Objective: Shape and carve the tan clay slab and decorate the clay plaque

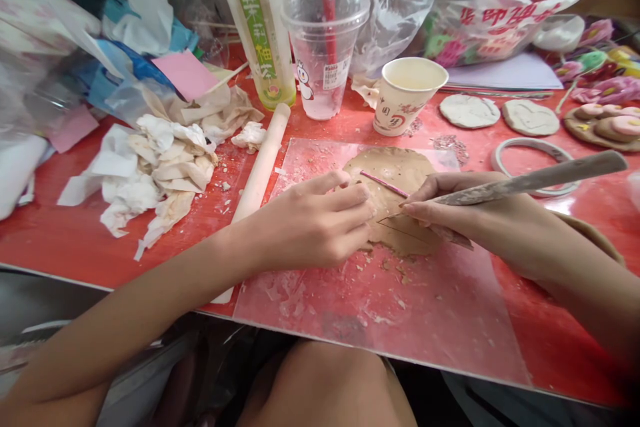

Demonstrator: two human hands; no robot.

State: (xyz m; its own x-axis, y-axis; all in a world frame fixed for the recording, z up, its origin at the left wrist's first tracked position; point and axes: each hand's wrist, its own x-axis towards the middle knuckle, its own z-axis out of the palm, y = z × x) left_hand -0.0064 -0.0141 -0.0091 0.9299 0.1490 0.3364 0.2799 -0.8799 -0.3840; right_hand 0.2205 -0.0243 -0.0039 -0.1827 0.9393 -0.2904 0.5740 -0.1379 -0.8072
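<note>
Two hands at a flat brown clay slab (395, 197) on the clear plastic sheet (400, 300), red bench (75, 227).
Right hand (450, 207) grips a long wooden modelling tool (530, 181), left hand (313, 223) presses the slab with loosely curled fingers; a slip could gouge the clay or nick the fingertips (363, 203).

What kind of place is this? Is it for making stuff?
Probably a clay craft table. The right hand cuts a flat clay slab with a wooden tool, a rolling pin lies nearby, and finished clay pieces sit behind.

Red table (65, 240) carries clear sheet (440, 307).
</note>
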